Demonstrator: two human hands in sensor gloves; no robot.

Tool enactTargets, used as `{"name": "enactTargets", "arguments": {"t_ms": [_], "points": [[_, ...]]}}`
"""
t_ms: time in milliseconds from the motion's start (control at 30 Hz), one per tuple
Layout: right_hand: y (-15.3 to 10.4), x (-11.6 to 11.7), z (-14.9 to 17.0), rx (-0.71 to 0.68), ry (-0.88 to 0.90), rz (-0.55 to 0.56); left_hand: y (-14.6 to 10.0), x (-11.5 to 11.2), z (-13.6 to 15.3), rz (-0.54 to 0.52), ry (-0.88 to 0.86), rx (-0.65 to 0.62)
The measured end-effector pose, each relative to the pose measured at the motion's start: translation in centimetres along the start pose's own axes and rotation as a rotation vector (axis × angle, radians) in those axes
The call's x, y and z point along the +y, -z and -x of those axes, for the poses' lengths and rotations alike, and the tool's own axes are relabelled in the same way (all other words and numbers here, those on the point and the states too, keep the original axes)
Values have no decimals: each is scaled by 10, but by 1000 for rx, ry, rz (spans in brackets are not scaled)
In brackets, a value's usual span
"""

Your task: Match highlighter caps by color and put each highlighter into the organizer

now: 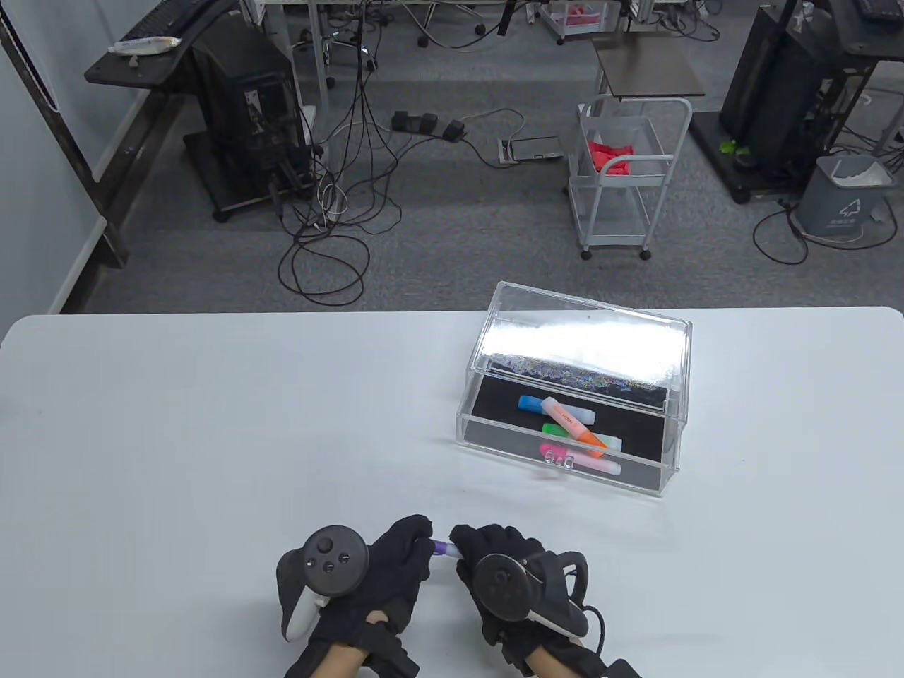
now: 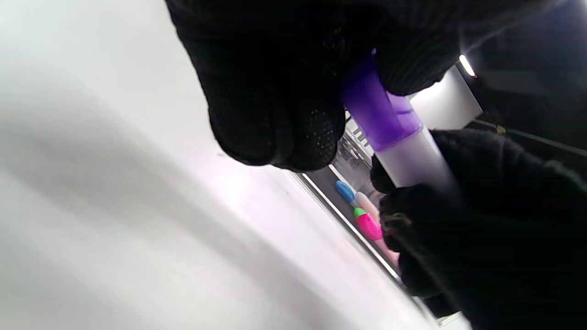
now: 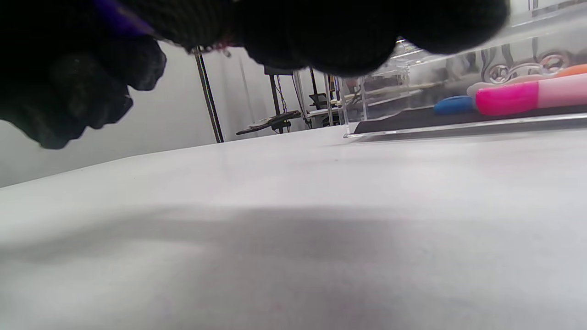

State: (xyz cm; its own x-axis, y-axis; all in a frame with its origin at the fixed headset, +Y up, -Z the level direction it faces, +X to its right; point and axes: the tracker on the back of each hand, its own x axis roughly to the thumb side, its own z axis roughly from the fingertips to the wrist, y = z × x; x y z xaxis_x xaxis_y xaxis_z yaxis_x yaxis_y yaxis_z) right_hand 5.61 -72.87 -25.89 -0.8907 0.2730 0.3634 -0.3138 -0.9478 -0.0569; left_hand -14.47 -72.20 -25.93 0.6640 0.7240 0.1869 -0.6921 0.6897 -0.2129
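Note:
Both gloved hands meet near the table's front edge around one purple highlighter [image 1: 442,547]. My left hand [image 1: 404,558] grips its purple cap [image 2: 378,112]; my right hand [image 1: 487,549] grips the pale barrel [image 2: 412,160]. The cap sits on the barrel's end. At the right stands a clear organizer [image 1: 494,441] with a black floor and a raised lid. Inside lie blue-capped [image 1: 528,402], orange [image 1: 575,424], green-capped [image 1: 554,429] and pink [image 1: 575,455] highlighters. The right wrist view shows the pink highlighter [image 3: 518,98] and a blue cap [image 3: 451,105] through the clear wall.
The white table [image 1: 212,438] stretches left of the organizer. Beyond its far edge are a grey carpet with cables, a white wire trolley [image 1: 625,176] and desks.

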Motion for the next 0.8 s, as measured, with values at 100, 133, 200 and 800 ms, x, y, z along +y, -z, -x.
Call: {"name": "enactTargets", "arguments": {"t_ms": [100,133,200,800], "points": [[0,0,-2,-2,12,-8,-2,1,-9,-1,117,-33],[1,0,-2,-4,11,-4,-2,1,-11,-8,135,-40],[1,0,-3,-8,13,-4,-4,2,-15,-16,173,-45],[0,-3,-6,24,-107,32,-2,-6,-27,50,360,-65]]}}
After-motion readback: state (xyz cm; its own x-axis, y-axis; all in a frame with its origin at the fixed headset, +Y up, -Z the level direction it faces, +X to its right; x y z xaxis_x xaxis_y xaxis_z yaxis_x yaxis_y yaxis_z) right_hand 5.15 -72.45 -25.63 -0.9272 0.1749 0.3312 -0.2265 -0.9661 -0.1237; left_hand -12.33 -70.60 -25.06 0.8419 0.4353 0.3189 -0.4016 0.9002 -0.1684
